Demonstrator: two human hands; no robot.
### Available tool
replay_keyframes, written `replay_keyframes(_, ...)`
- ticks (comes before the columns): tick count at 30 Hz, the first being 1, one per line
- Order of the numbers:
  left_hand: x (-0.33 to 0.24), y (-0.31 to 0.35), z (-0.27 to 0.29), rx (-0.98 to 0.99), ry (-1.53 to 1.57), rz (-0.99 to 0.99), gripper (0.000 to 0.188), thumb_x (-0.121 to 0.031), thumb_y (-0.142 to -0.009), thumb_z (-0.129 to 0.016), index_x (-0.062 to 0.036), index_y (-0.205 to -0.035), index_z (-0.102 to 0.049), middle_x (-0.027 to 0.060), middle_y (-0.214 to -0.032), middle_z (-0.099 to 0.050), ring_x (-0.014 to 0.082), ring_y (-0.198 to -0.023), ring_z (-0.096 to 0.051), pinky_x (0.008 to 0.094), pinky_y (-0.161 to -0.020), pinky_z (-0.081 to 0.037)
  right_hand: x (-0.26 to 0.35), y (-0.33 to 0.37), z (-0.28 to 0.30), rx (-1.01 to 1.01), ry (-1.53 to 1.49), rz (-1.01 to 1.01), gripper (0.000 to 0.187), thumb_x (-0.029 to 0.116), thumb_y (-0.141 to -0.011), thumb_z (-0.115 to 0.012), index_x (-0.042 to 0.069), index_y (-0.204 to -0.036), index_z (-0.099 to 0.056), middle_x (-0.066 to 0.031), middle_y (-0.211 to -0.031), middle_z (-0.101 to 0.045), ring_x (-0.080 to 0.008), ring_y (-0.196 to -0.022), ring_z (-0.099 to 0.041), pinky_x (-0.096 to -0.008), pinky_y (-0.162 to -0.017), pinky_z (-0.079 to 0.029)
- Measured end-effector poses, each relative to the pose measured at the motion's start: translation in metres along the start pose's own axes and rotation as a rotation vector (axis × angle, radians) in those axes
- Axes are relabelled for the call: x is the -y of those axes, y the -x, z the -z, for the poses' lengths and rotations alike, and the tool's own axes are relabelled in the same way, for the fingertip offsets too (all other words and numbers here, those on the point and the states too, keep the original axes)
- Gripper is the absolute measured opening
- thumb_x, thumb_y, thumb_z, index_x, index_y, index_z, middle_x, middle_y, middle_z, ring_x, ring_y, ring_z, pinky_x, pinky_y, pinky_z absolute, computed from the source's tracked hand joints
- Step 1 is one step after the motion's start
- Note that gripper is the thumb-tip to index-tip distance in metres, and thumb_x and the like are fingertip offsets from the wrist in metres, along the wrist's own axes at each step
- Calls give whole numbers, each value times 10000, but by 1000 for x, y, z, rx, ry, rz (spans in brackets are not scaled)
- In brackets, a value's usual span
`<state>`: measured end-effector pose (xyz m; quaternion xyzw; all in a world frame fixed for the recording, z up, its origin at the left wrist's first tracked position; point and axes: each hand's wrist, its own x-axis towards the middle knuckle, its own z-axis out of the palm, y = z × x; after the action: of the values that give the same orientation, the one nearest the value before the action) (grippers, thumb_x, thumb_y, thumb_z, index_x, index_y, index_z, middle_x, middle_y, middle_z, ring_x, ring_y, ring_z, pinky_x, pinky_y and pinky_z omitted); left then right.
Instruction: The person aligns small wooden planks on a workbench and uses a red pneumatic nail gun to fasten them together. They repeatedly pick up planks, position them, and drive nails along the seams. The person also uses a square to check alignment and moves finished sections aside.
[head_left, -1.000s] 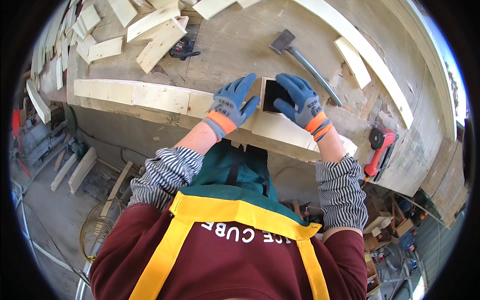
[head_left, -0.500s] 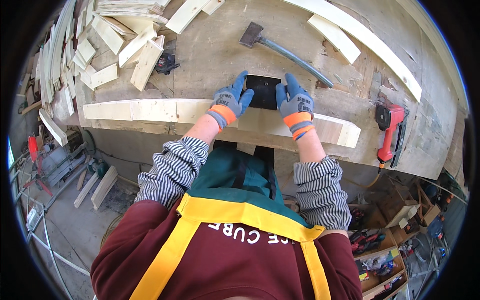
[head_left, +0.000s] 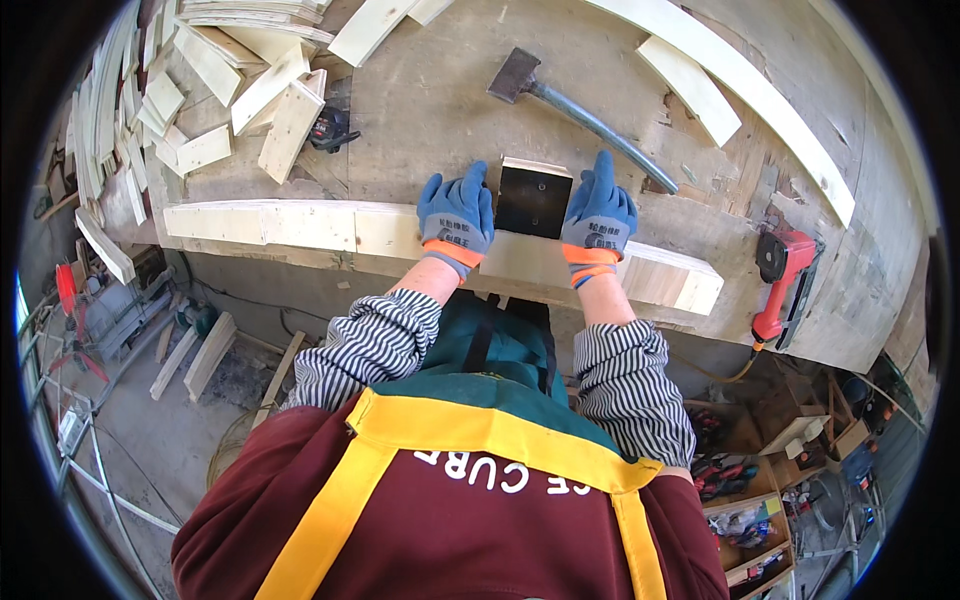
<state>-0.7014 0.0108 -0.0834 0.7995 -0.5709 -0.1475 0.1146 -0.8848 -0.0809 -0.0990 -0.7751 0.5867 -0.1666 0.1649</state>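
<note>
Between my hands, a square wooden block with a black face [head_left: 535, 205] stands tilted. A pale wood edge shows along its top, with two small marks on the face. Its lower end meets the long curved laminated wooden piece [head_left: 310, 224] along the bench's near edge. Both hands wear grey-blue gloves with orange cuffs. My left hand [head_left: 458, 213] lies just left of the block, fingers pointing away and slightly apart. My right hand [head_left: 600, 212] lies along the block's right side, its thumb side close against it, fingers stretched. Whether either thumb presses the block is hard to see.
A hammer [head_left: 590, 120] lies beyond my hands on the bench. A red nail gun [head_left: 785, 280] with a hose sits at the right. Wood offcuts [head_left: 265, 90] and a tape measure [head_left: 330, 130] are at the left. A long curved strip [head_left: 760, 95] lies at the back right.
The block has tipped up, so its far wood edge shows more. My left hand's fingers have come off its face, and my hands now flank it. The view has shifted slightly.
</note>
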Motion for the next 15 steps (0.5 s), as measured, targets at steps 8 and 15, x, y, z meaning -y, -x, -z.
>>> replay_keyframes(8, 0, 0, -3, 18, -44, 10, 348, -209, -947, -512, -147, -1288, -547, 89, -948, -705, 279, -900, -654, 426, -1031, -388, 0, 0, -3, 25, 49, 6, 570, 165, -880, -612, 86, -1422, -452, -75, -877, -701, -282, -801, -646, -435, -813, -490)
replay_keyframes(15, 2, -2, -7, -34, -110, 2, 310, -210, -952, -508, -149, -1247, -585, 84, -932, -715, 272, -887, -658, 411, -1012, -404, -8, 15, 33, -16, 13, 149, 573, 147, -868, -594, 97, -1422, -460, -62, -987, -701, -266, -914, -640, -424, -927, -454)
